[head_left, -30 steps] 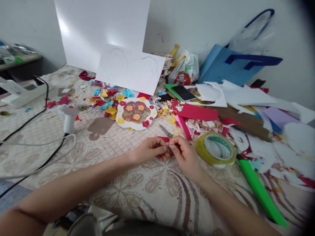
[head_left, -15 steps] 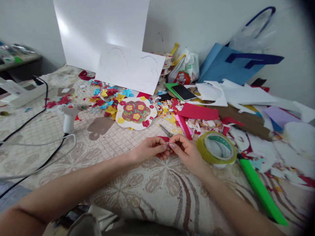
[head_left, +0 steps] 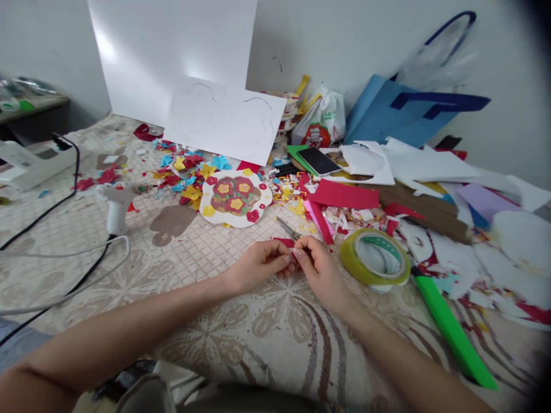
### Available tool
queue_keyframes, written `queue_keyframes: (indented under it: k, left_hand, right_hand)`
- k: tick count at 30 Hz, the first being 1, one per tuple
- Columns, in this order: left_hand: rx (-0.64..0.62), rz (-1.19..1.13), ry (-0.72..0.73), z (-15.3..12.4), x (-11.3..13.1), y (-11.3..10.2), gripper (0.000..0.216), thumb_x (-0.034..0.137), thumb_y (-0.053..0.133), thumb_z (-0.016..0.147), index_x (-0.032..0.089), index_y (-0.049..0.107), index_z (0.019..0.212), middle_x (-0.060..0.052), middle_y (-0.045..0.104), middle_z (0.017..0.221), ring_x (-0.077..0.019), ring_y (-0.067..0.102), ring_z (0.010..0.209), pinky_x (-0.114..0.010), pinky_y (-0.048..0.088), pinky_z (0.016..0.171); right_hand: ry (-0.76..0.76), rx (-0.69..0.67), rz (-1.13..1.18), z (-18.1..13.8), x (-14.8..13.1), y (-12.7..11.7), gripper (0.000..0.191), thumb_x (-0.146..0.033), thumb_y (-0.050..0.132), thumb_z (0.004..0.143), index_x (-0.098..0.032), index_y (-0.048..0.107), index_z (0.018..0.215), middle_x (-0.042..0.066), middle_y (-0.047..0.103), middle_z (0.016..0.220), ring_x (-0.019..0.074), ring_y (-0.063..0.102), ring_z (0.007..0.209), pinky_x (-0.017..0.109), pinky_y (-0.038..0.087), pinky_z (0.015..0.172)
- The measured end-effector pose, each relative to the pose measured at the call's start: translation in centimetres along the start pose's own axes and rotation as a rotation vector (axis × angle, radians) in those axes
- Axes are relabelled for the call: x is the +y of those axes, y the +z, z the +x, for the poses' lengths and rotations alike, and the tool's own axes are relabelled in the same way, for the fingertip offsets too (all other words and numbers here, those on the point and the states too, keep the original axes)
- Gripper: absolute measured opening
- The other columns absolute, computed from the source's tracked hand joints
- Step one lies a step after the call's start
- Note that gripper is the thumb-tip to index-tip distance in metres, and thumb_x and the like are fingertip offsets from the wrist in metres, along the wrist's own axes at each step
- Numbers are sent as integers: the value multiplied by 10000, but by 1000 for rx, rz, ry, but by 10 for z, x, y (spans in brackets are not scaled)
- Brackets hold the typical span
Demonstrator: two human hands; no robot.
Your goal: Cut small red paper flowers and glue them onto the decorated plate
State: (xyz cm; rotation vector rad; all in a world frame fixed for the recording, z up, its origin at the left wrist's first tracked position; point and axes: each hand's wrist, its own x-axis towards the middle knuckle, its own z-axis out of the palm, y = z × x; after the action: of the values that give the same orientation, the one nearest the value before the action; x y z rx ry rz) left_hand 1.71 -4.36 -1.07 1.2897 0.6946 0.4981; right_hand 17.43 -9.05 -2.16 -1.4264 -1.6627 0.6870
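My left hand (head_left: 259, 265) and my right hand (head_left: 322, 271) meet above the patterned tablecloth, fingertips pinched together. Between them is a small red piece, nearly all hidden by the fingers; its shape cannot be made out. Just beyond the fingertips lie scissors (head_left: 286, 227), blades pointing away to the left, and a flat red strip (head_left: 282, 241). Farther off rests a scalloped white plaque (head_left: 207, 210) decorated with red and yellow flowers. To the right of my right hand sits a big roll of yellowish clear tape (head_left: 353, 258).
A white glue gun (head_left: 117, 209) stands at left, its cables trailing across the cloth. Cut paper flowers (head_left: 193, 192) pile up behind the plaque. White boards (head_left: 224, 123) lean at the back. On the right are a phone (head_left: 319, 161), foam scraps (head_left: 430, 166) and a green cutter (head_left: 451, 327).
Both hands stay pinched together with only slight finger movement, and the red bit between them is less visible. The whole view has shifted a little.
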Motion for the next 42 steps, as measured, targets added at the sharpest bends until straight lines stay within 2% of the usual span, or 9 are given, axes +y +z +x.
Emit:
queue_keyframes:
  k: [6, 12, 15, 22, 28, 38, 42]
  left_hand:
    - [-15, -156, -102, -1, -1, 0, 261, 365, 636, 767, 114, 567, 763, -39, 633, 745, -91, 558, 633, -246, 446, 655]
    - [-48, -333, -151, -2, -1, -2, 268, 347, 683, 726, 113, 557, 764, -39, 637, 741, -94, 573, 634, -245, 437, 646]
    - [-47, -283, -125, -1, 0, -2, 269, 353, 671, 737, 113, 552, 767, -35, 631, 733, -91, 567, 632, -240, 435, 642]
    - [-31, -33, 14, -2, 3, -1, 256, 361, 602, 791, 109, 564, 767, -26, 611, 724, -93, 547, 643, -248, 446, 657]
    - [-29, 10, 14, -2, -2, -2, 205, 305, 596, 795, 101, 574, 791, -37, 620, 736, -100, 559, 657, -251, 456, 662]
    - [50, -7, 58, -2, -5, 1, 187, 287, 612, 773, 111, 556, 745, -14, 586, 677, -97, 546, 626, -230, 442, 613]
    - [86, 93, 114, -3, -7, 0, 168, 271, 599, 783, 109, 570, 754, -23, 585, 707, -100, 525, 648, -228, 427, 615]
  right_hand:
    - [12, -5, 13, 0, -2, -1, 135, -254, 418, 912, -198, 470, 801, 7, 527, 722, 157, 514, 683, 270, 411, 622]
    - [50, -139, 133, 2, -5, -11, 107, -266, 437, 916, -196, 488, 854, -1, 534, 744, 140, 523, 677, 255, 418, 627]
    - [31, -129, 89, 3, -6, -11, 119, -268, 451, 910, -194, 489, 826, 2, 530, 747, 146, 519, 702, 264, 411, 656]
    - [63, -76, 48, 1, -9, -6, 142, -263, 419, 917, -197, 471, 802, -5, 513, 716, 141, 506, 663, 256, 404, 616]
    - [59, -50, 47, 1, -6, -3, 136, -273, 412, 918, -197, 470, 820, 8, 518, 753, 151, 509, 700, 267, 414, 640]
    - [59, -11, 71, -1, -7, 1, 122, -264, 414, 913, -198, 471, 826, 10, 511, 760, 150, 504, 700, 264, 420, 638]
    - [90, -22, 114, 0, -8, 2, 108, -273, 432, 907, -199, 481, 845, 2, 521, 757, 141, 513, 689, 248, 426, 627]
